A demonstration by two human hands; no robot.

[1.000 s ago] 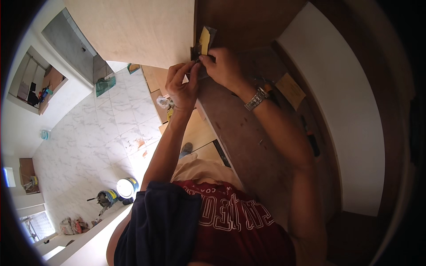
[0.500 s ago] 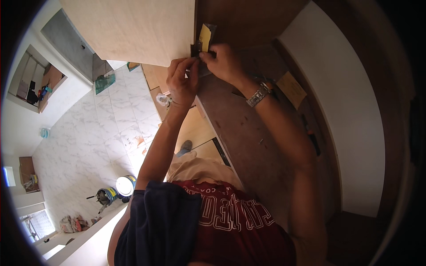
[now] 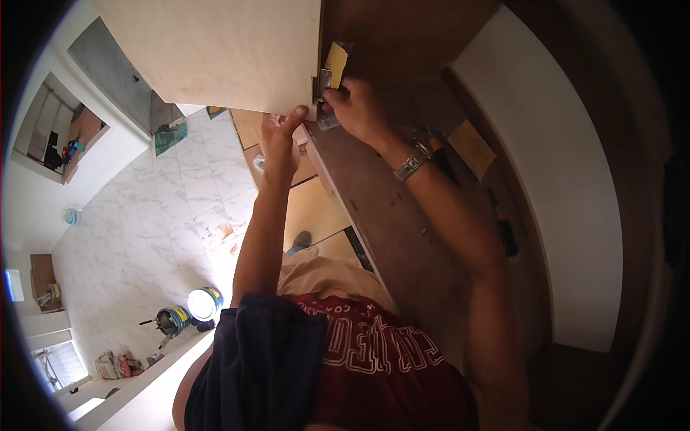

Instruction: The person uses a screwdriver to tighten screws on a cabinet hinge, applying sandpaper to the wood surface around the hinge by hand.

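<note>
My left hand is under the lower edge of a pale plywood door panel, thumb on its face near the corner and fingers curled behind, gripping it. Beside that edge, my right hand has its fingers bent and pressed at a small metal fitting, apparently a hinge; what exactly they pinch is too small to tell. A yellow card or packet stands upright just above those fingertips, against the dark wooden interior.
Below is a brown shelf with dark-handled tools and a tan card. A white curved-looking wall lies right. Left are a marble-tiled floor, plywood boards, paint buckets and a green sheet.
My left hand has dropped slightly and leftward from beside my right fingers onto the panel's lower edge. The panel has shifted a little rightward. My right hand stays at the fitting.
</note>
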